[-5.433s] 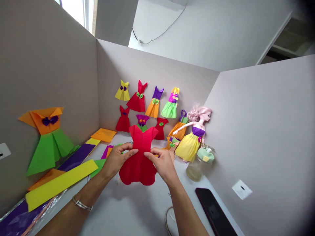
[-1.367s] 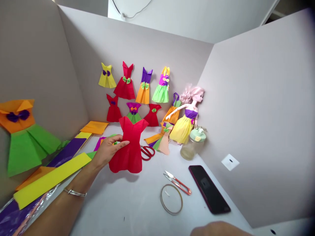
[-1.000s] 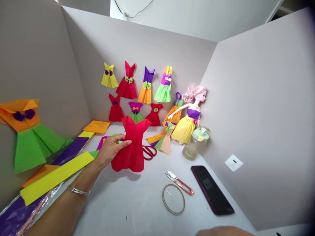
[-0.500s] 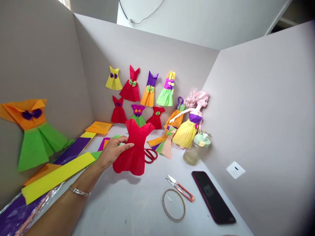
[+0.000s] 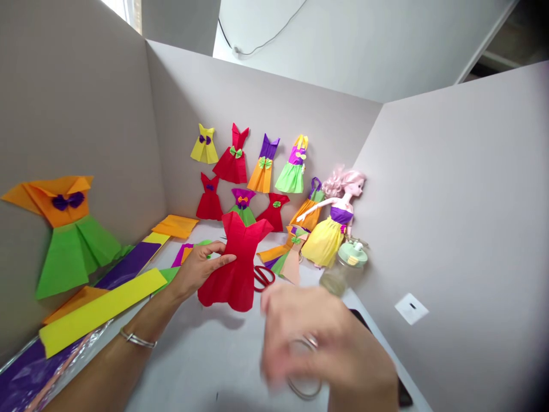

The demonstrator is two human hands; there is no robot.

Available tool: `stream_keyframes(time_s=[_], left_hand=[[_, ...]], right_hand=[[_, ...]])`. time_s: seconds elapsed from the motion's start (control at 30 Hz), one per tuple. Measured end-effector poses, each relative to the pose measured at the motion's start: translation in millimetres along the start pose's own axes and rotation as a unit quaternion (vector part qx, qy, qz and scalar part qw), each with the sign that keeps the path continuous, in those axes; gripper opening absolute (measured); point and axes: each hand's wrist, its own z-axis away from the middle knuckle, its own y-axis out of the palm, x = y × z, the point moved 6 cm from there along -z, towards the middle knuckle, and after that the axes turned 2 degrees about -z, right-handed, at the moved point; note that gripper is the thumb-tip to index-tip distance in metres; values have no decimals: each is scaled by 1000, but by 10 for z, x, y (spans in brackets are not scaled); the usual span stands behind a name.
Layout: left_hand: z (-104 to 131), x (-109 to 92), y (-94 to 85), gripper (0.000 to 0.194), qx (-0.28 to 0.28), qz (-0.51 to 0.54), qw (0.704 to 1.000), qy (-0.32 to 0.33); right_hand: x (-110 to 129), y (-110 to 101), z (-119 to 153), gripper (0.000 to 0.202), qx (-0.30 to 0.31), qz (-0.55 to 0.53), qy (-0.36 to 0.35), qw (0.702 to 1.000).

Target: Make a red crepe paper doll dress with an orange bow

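Observation:
My left hand point(image 5: 201, 266) pinches a red paper dress point(image 5: 240, 263) at its left side, between thumb and fingers, upright above the table. The dress has a folded V neckline and a flared, wavy hem. My right hand point(image 5: 313, 332), smeared by motion, is over the table to the right of the dress. Its fingers are too blurred to read, and whether it holds anything is unclear. Below it, part of a thin ring point(image 5: 306, 392) shows on the table. A pair of red-handled scissors point(image 5: 263, 278) lies just behind the red dress, its blades hidden.
Several paper dresses point(image 5: 231, 163) are on the back panel. A pink-haired doll point(image 5: 338, 214) leans at the right corner beside a glass jar with a green lid point(image 5: 352, 253). A phone point(image 5: 403, 392) lies partly covered. Yellow paper point(image 5: 105, 303) and purple sheets are at left.
My right hand has come into view from the lower right, covering the thread snips and most of the phone. My left hand keeps hold of the red dress, and the view has shifted slightly.

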Motion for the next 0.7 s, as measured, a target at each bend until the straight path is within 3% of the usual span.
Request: stream_keyframes(time_s=[0.03, 0.1, 0.17, 0.3, 0.43, 0.7], left_hand=[[11, -20, 5, 27, 1, 4, 1000, 0], [29, -57, 8, 26, -2, 14, 1000, 2], [40, -87, 1, 25, -7, 21, 1000, 7], [46, -131, 4, 24, -7, 27, 999, 17], [54, -173, 40, 25, -5, 32, 999, 19], [73, -212, 39, 22, -15, 11, 1000, 13]], right_hand=[[-63, -195, -235, 22, -27, -2, 33, 999], [-348, -542, -519, 21, -169, -49, 208, 962], [-541, -655, -644, 24, -253, -87, 273, 924], [-794, -465, -744, 38, -215, -138, 281, 925], [-840, -318, -792, 20, -179, -153, 258, 937], [-827, -328, -804, 26, -211, -92, 268, 936]])
